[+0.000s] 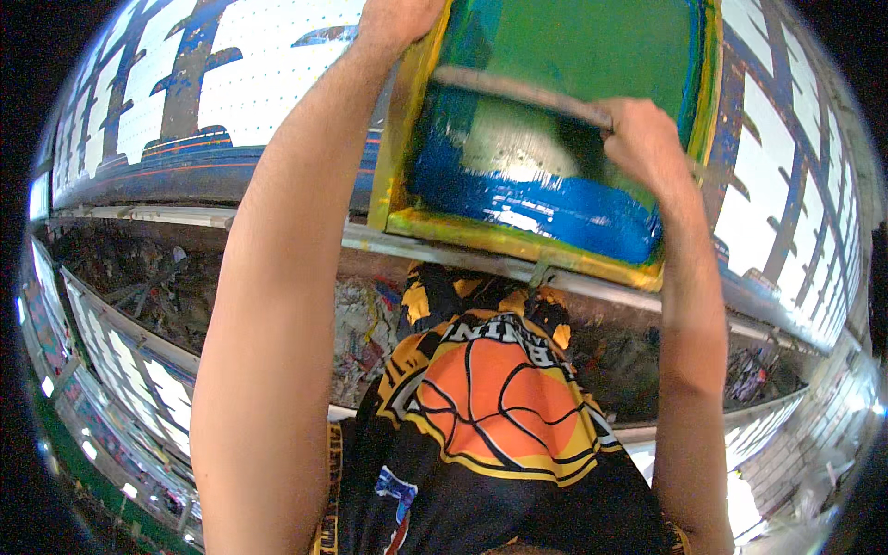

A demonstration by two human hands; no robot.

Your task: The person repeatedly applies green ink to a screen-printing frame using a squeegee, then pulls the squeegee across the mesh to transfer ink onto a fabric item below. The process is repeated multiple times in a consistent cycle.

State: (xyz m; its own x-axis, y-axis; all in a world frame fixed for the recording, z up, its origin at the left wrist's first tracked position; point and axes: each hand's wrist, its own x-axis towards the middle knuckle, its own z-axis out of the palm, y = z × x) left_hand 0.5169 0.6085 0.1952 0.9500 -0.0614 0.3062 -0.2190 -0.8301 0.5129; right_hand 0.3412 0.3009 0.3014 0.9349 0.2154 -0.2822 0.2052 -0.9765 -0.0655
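My right hand (643,139) is closed around the right end of a long squeegee (518,90), slightly blurred, that lies slantwise across a printing screen. Glossy blue ink (564,217) pools on the near part of the mesh, with a paler patch between it and the squeegee. Green mesh (592,46) shows beyond the squeegee. The screen's frame (462,231) is smeared with yellow and blue. At its far left rim is my left hand (398,20); the picture's top edge cuts it off, so its fingers are hidden.
A long table with white printed panels (268,65) runs off to the left, and more panels (754,157) lie to the right. A rail (370,242) follows its near edge. Below the rail, a trough holds rags and scraps (139,287). Another row of panels stands behind me.
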